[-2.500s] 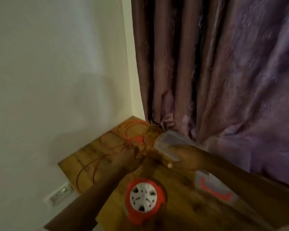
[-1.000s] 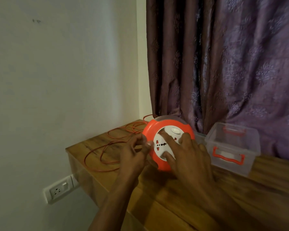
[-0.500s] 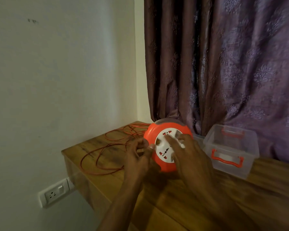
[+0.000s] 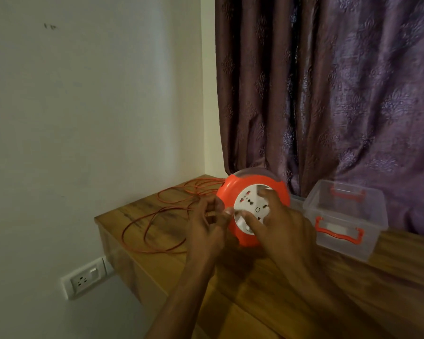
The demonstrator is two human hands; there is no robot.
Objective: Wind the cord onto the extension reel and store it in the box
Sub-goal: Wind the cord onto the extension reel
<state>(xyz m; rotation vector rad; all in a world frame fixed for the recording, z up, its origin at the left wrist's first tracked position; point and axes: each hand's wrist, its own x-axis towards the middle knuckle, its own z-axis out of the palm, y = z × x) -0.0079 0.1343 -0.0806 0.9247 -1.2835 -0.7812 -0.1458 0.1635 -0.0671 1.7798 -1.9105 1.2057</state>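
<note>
fingers, right hand: spread across the white socket face of the extension reel, fingertips pressing it; straight, not curled round anything. read as turning the face.
fingers, left hand: curled at the reel's left edge, apparently pinching the orange cord where it feeds in; the pinch itself is blurred, so the hold is a judgement.
extension reel: orange rim, white centre with sockets, held on edge just above the worktop, face toward the camera.
change: half a second ago the right fingertips sit higher on the face; they now lie lower and further round, and the socket marks have rotated. two and a half seconds ago the reel lies flat on the worktop. meaning: winding has begun but is at an early stage.
cord: most of it in loose loops on the worktop, left of and behind the reel, toward the wall corner.
storage box: clear plastic, orange handles, open, nothing seen inside, just right of the reel; storing not yet done.
lid: a pale edge shows between reel and box, too little to identify.
hidden: back of reel, cord entry slot, plug end.
also present: wall socket below the worktop; purple curtain.
motion blur softens both hands.
</note>
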